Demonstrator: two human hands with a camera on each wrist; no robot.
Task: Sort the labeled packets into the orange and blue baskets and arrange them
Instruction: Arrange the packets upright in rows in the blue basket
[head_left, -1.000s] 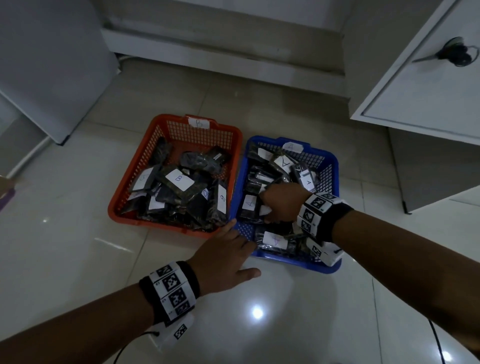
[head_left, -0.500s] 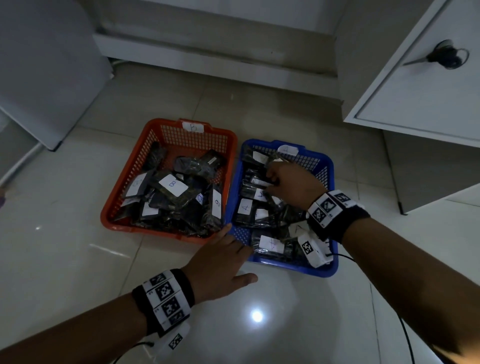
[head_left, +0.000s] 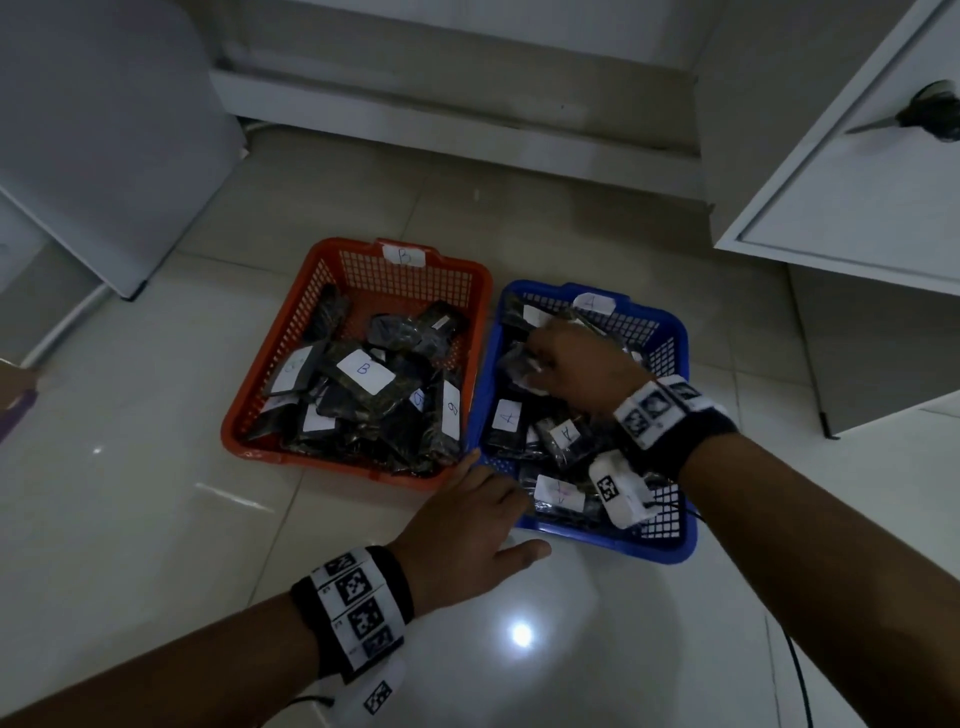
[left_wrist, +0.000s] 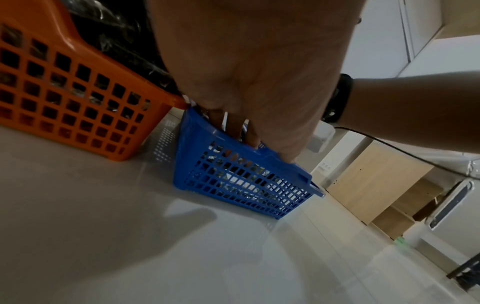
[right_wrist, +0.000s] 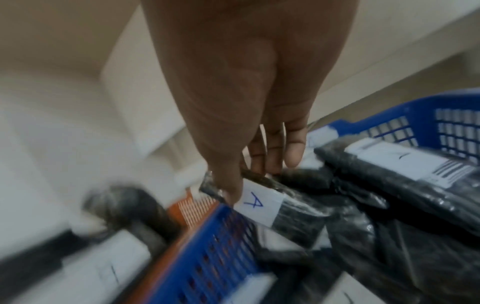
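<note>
- Sorting looks done: B packets (head_left: 363, 371) fill the orange basket (head_left: 270, 358), A's the blue basket (head_left: 675, 545).
- Arranging remains: right hand (head_left: 582, 371) pinches an A packet (right_wrist: 257, 203); left hand (head_left: 462, 512), fingers curled, grips the blue rim.

In the right wrist view, the right hand (right_wrist: 249, 92) pinches a black packet (right_wrist: 293, 207) by its white "A" label (right_wrist: 255, 203), thumb on the label edge and fingers (right_wrist: 294, 150) behind it. The packet sits over the blue basket (right_wrist: 207, 257) rim, among other dark wrapped packets (right_wrist: 405, 216); the picture is blurred at left.
</note>
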